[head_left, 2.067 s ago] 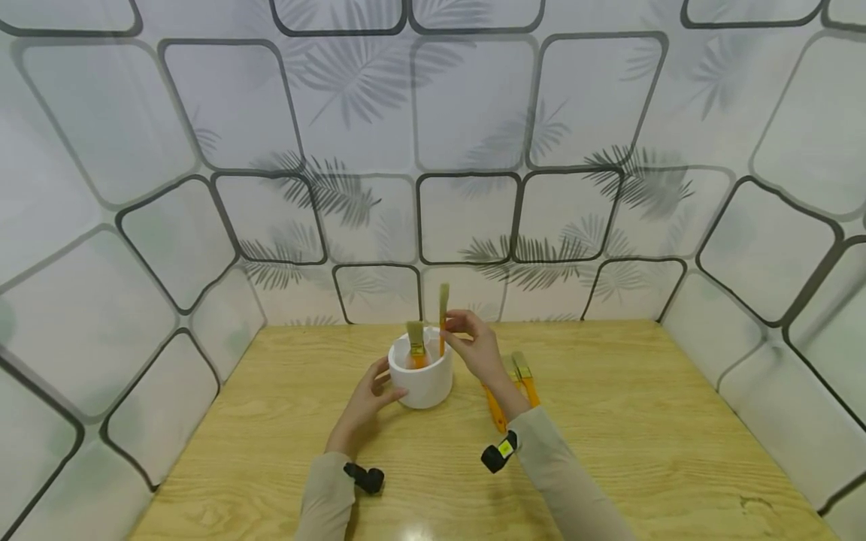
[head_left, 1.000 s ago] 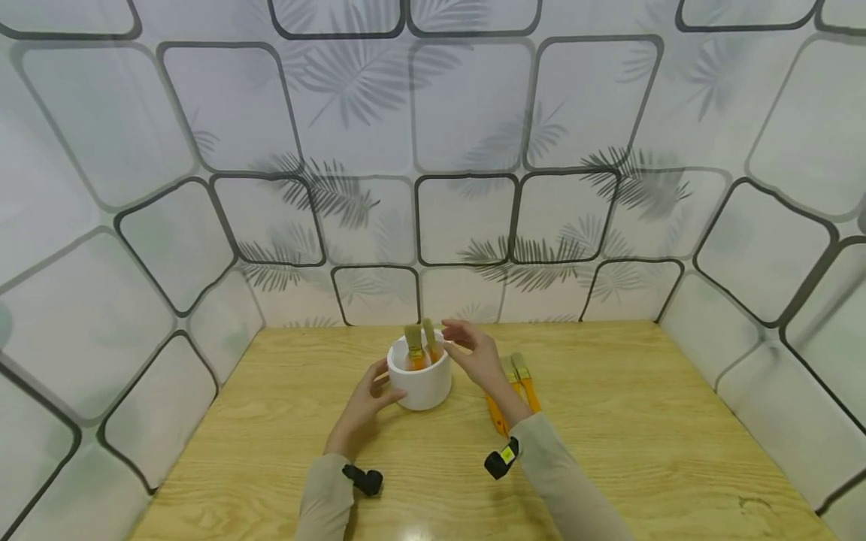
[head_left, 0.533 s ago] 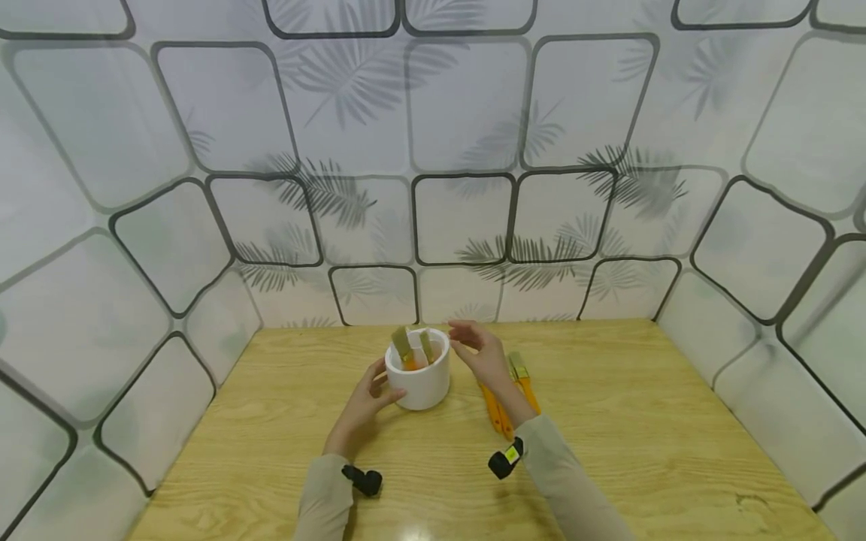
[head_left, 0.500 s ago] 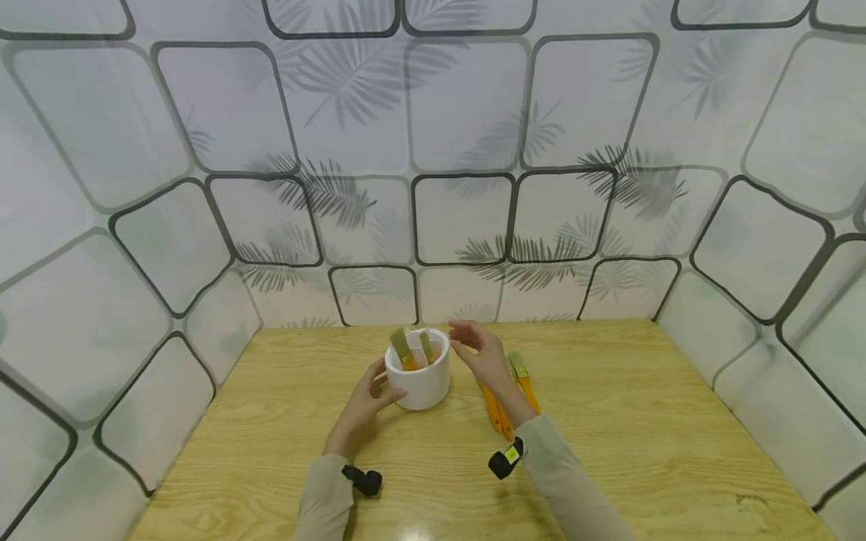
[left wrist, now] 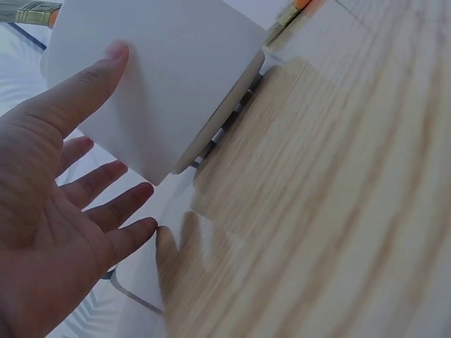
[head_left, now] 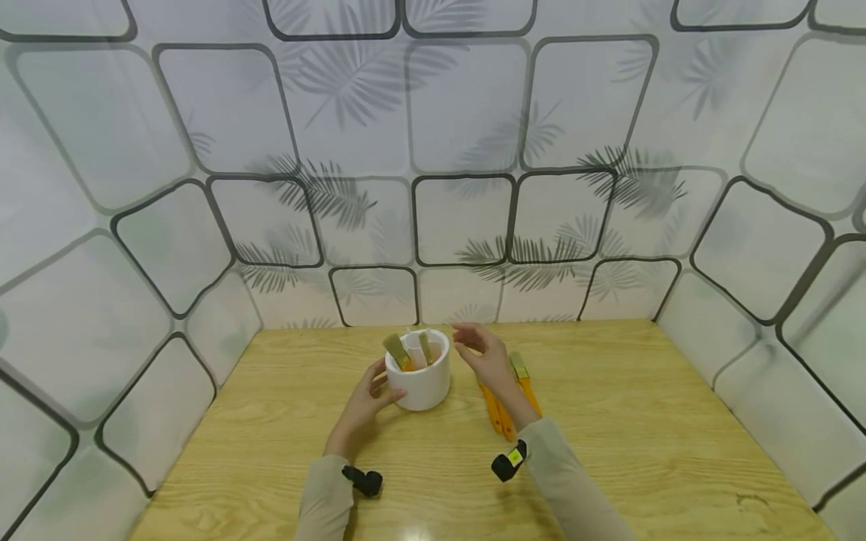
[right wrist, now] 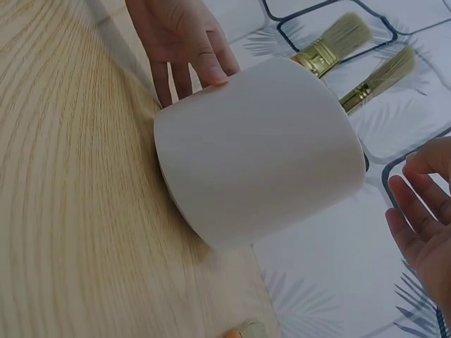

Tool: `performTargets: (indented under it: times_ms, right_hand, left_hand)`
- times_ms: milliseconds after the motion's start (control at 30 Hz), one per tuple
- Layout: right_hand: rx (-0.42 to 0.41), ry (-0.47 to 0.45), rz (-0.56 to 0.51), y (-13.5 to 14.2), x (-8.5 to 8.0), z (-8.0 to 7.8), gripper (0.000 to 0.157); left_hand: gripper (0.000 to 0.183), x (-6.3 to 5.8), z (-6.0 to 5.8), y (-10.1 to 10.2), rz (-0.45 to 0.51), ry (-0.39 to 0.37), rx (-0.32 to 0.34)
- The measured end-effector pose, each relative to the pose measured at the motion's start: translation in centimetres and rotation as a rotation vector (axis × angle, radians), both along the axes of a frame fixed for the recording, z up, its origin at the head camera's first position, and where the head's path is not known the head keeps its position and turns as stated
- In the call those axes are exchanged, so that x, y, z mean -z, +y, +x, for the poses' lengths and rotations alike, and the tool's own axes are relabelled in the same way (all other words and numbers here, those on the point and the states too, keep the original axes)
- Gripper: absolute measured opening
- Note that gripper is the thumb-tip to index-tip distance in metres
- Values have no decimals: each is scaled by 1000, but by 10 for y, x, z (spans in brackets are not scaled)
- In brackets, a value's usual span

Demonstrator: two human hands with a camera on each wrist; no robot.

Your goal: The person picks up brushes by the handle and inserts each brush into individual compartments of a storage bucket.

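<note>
A white round pot (head_left: 425, 389) stands on the table. Two paintbrushes lean inside it, bristles up: a wide one (head_left: 395, 349) tilted left over the rim and a narrower one (head_left: 425, 346). My left hand (head_left: 363, 402) steadies the pot's left side. In the left wrist view its thumb rests on the white wall (left wrist: 169, 77), while the fingers stretch out beside it. My right hand (head_left: 489, 361) hovers just right of the rim, holding nothing, fingers loosely bent. Several orange-handled paintbrushes (head_left: 528, 389) lie under and beside my right forearm, partly hidden.
The light wood table (head_left: 629, 421) ends at a patterned back wall (head_left: 467, 225), with matching walls at both sides. A black camera is strapped to each wrist. Something white stands between the brushes inside the pot.
My right hand lowered a brush into the pot, let it go and drew back slightly right. Both brushes sank lower, and the wide one tipped left. The left hand stayed at the pot.
</note>
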State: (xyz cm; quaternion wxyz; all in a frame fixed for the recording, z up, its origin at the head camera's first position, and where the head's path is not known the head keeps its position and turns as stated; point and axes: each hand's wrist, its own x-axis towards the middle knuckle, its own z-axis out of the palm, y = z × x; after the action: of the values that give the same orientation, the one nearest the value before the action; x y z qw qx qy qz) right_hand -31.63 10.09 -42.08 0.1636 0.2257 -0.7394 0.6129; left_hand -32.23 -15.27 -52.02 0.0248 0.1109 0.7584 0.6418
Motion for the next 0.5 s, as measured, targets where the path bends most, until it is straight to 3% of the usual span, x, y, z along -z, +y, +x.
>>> performTargets:
  times_ms: [167, 267, 333, 400, 500]
  right_hand:
    - [2, -23, 6, 4, 1, 0, 29]
    - [8, -19, -1, 7, 1, 1, 29]
    - [16, -17, -2, 8, 1, 2, 29]
    - [24, -11, -3, 10, 1, 3, 29]
    - [30, -11, -4, 12, 2, 3, 30]
  left_hand:
    - [76, -3, 2, -1, -30, 29, 0]
    - [74, -16, 9, 0, -38, 33, 15]
    - [73, -18, 10, 0, -25, 34, 21]
    - [72, -18, 10, 0, -20, 38, 26]
    - [72, -6, 4, -1, -16, 56, 12]
